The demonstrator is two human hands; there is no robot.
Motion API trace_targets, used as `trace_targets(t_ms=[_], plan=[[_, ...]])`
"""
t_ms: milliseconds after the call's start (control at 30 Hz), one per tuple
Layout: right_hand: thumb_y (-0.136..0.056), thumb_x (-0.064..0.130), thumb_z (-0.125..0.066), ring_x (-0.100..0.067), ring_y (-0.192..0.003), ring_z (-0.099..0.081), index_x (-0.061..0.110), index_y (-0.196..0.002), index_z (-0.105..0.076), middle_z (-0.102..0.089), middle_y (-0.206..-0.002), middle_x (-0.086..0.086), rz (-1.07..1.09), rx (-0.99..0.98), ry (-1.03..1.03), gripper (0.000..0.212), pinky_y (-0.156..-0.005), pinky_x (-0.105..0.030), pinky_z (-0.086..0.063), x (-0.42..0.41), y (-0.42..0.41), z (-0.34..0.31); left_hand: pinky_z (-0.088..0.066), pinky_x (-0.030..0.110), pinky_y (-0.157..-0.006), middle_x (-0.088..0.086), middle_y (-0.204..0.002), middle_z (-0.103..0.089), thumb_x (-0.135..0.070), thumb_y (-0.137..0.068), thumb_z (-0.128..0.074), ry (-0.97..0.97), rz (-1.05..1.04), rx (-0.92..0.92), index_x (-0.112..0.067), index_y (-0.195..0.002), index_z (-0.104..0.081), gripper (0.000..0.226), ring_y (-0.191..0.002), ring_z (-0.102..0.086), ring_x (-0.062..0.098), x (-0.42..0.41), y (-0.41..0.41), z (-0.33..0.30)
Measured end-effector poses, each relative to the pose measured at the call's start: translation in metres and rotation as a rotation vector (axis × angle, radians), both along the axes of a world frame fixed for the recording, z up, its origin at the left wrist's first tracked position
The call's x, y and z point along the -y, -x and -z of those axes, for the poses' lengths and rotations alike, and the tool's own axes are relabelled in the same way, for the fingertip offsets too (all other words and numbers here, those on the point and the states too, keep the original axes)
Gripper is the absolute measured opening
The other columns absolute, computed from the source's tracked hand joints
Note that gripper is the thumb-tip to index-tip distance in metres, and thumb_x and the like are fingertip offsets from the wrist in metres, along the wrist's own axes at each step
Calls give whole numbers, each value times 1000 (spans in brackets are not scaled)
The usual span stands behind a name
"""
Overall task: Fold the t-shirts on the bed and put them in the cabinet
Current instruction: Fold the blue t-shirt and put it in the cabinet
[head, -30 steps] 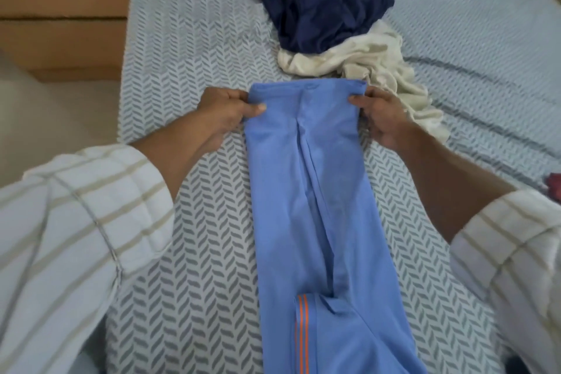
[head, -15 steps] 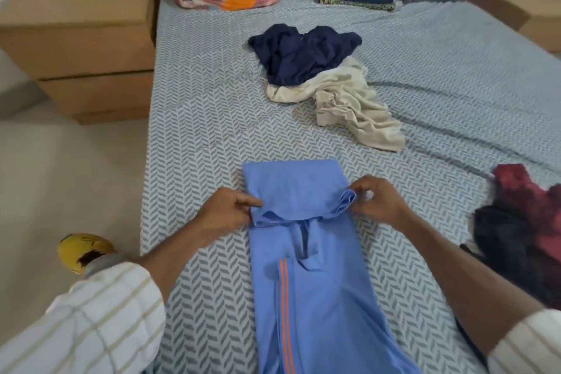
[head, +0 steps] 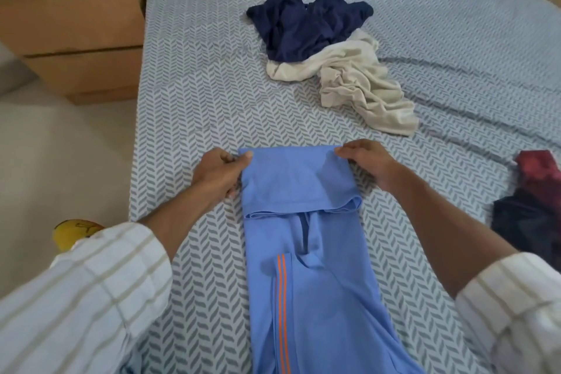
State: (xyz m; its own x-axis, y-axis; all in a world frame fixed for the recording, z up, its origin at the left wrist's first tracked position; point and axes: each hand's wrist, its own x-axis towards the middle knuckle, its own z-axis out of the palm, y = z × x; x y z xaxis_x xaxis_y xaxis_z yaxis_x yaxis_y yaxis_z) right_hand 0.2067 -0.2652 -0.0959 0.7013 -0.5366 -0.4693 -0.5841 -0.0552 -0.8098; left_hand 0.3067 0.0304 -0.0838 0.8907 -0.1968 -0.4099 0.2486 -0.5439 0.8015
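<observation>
blue t-shirt (head: pixel 306 252) | folded end between hands | corners seemingly pinched

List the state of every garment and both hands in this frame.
light blue t-shirt: narrow strip, far end folded back
navy t-shirt: crumpled, unfolded
cream t-shirt: crumpled, unfolded
dark red garment: crumpled
left hand: pinching fold
right hand: pinching fold
</observation>
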Motion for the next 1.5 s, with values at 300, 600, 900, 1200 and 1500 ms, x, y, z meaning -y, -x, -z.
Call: trace_targets(t_ms=[300,600,900,1200,1500], plan=[[-76,12,-83,-13,-74,-72,15,-85,-72,-74,-81,2,-64,19,2,14,-61,-29,-58,-8,-2,3,-60,37,-77,6,-97,-72,-24,-62,-92,49,86,-140,-5,-101,-71,49,-86,-70,22,25,-18,-3],[-82,-8,-71,-14,-77,-66,9,-81,-60,-66,-77,-2,-246,327,24,20,-69,-31,-53,-10,47,-75,-48,30,-62,2,-69,-60,-5,-72,-85,77,277,222,-18,-75,-58,30,-64,-57,14,-3,21,-77],[-74,0,-79,-4,-89,-66,25,-83,-68,-72,-91,10,-615,332,567,29,-84,-21,-49,-58,209,-117,-46,14,-65,-4,-72,-74,-16,-65,-69,-84,697,731,-19,-78,-77,16,-66,-64,3,-70,145,-103],[-59,26,-67,-13,-106,-62,34,-82,-56,-65,-112,22,-682,319,815,26,-79,-48,-47,-98,331,-38,-35,35,-72,-8,-73,-59,-12,-61,-50,-180,1018,913,-24,-72,-70,26,-74,-55,14,-113,255,-41],[-55,34,-61,-13,-115,-54,36,-78,-57,-52,-122,25,-777,94,856,23,-78,-35,-23,-115,356,-24,-32,36,-77,-15,-79,-47,-21,-57,-57,-383,1167,711,-33,-78,-59,24,-84,-49,7,-127,278,-24]])
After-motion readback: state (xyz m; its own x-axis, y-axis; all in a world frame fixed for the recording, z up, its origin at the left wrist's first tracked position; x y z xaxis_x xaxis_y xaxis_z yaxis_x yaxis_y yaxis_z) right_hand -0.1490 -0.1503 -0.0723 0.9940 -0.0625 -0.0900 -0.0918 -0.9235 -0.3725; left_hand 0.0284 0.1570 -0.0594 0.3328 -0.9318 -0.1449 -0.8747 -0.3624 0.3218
